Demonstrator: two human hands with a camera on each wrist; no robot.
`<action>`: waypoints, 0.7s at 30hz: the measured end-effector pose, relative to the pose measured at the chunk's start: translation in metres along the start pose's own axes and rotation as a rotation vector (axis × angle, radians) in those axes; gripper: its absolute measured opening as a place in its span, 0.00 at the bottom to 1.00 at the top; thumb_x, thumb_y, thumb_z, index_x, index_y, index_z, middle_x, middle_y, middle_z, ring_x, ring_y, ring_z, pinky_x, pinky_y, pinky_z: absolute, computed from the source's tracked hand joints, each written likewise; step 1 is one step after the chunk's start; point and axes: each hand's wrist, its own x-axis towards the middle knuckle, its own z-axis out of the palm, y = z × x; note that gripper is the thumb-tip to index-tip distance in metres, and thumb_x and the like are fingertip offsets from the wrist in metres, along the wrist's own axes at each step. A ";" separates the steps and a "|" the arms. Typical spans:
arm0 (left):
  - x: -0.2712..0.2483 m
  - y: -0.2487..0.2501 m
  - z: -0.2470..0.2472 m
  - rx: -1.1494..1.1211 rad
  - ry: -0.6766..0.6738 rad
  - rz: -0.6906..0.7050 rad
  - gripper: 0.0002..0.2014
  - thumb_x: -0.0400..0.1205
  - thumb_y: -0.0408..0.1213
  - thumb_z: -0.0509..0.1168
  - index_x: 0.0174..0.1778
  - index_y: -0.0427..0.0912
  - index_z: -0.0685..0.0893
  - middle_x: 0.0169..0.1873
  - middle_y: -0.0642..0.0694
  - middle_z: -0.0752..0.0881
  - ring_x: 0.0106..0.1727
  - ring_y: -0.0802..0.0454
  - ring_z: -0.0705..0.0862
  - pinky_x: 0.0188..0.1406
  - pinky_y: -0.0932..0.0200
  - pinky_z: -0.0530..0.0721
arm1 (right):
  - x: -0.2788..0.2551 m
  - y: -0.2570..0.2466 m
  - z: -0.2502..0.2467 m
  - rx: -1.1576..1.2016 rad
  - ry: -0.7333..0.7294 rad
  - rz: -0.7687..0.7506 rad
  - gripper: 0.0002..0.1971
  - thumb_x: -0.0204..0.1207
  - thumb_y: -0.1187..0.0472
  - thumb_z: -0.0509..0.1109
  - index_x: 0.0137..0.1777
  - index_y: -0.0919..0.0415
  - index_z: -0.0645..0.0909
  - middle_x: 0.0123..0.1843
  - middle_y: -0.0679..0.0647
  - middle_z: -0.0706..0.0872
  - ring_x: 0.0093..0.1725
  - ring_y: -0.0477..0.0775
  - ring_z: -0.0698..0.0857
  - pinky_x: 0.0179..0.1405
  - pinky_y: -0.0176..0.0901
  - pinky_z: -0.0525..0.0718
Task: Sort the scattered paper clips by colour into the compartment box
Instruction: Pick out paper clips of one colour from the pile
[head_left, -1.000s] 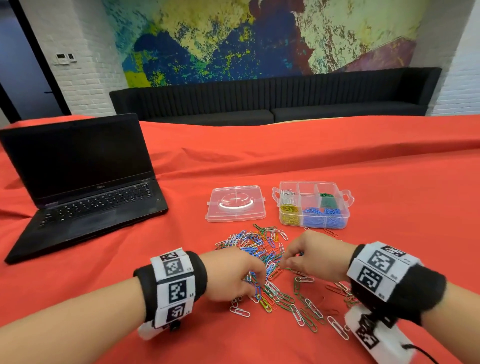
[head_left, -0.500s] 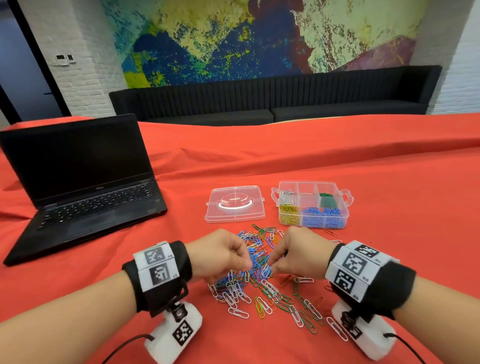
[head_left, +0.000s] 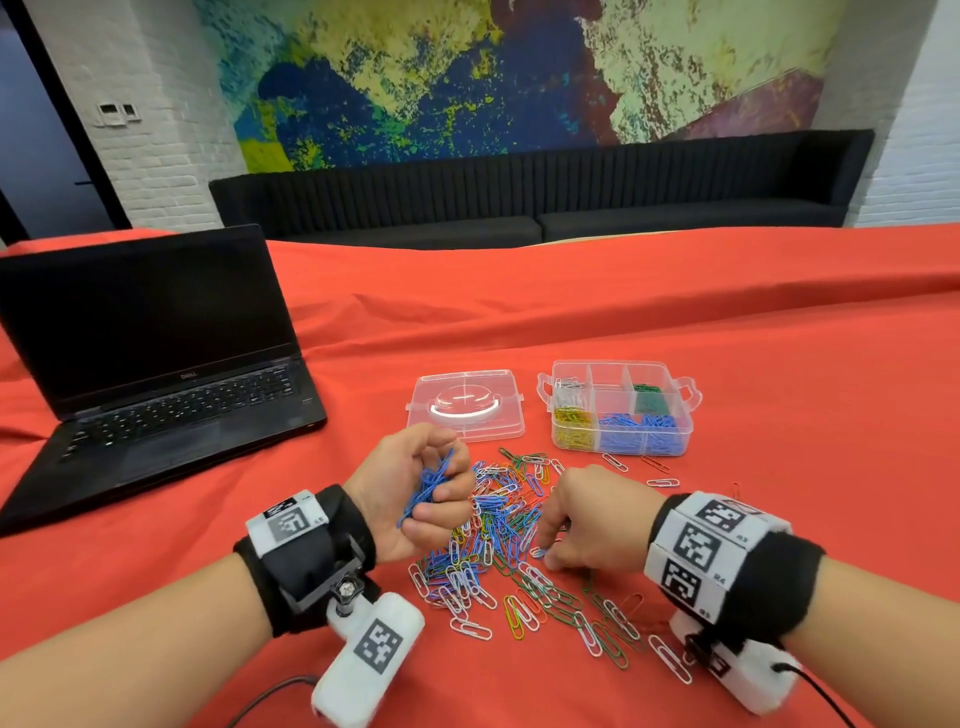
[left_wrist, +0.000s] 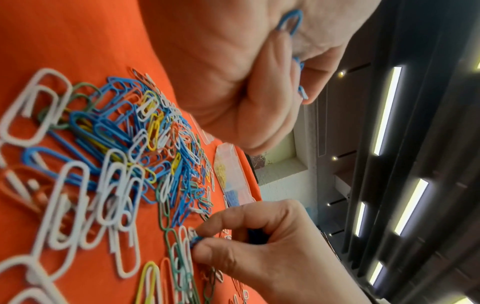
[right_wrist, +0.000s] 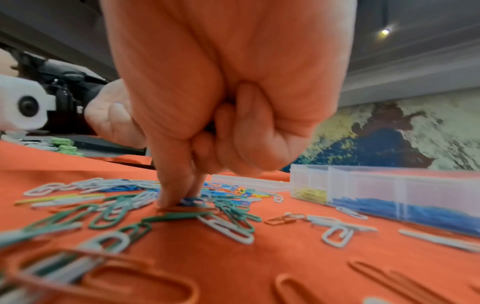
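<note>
A pile of mixed-colour paper clips (head_left: 498, 540) lies on the red cloth in front of me. My left hand (head_left: 415, 488), turned palm-up above the pile's left edge, grips a bunch of blue clips (head_left: 428, 486). My right hand (head_left: 582, 525) is down at the pile's right side, thumb and forefinger pinching a blue clip (head_left: 540, 552), also seen in the left wrist view as the blue clip (left_wrist: 194, 240). The clear compartment box (head_left: 621, 408) stands behind the pile with white, yellow, blue and green clips in separate cells.
The box's clear lid (head_left: 467, 405) lies left of the box. An open black laptop (head_left: 150, 358) sits at the far left. Stray clips (head_left: 660, 480) lie between pile and box. Red cloth (head_left: 779, 395) covers the table.
My left hand has lifted off the pile and turned palm-up with blue clips in it. My right hand has shifted right and down onto the pile.
</note>
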 end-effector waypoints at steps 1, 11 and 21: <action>0.001 0.000 0.002 0.009 0.002 0.001 0.15 0.79 0.45 0.56 0.28 0.42 0.67 0.24 0.47 0.60 0.15 0.57 0.58 0.14 0.76 0.53 | 0.000 -0.001 0.001 -0.023 -0.016 -0.003 0.09 0.71 0.53 0.75 0.49 0.53 0.90 0.40 0.49 0.88 0.38 0.44 0.77 0.33 0.33 0.69; 0.021 -0.002 0.002 1.324 0.253 0.066 0.09 0.87 0.44 0.55 0.42 0.47 0.72 0.26 0.52 0.70 0.22 0.57 0.66 0.18 0.66 0.66 | -0.012 0.017 -0.006 0.449 0.046 0.129 0.09 0.73 0.59 0.74 0.31 0.54 0.85 0.18 0.43 0.76 0.20 0.40 0.72 0.21 0.30 0.70; 0.045 -0.008 0.010 1.913 0.132 -0.095 0.12 0.84 0.44 0.63 0.61 0.45 0.73 0.49 0.41 0.82 0.48 0.45 0.78 0.46 0.57 0.72 | -0.020 0.036 -0.020 1.889 -0.145 0.435 0.08 0.67 0.59 0.55 0.30 0.59 0.69 0.26 0.53 0.67 0.17 0.46 0.60 0.13 0.25 0.53</action>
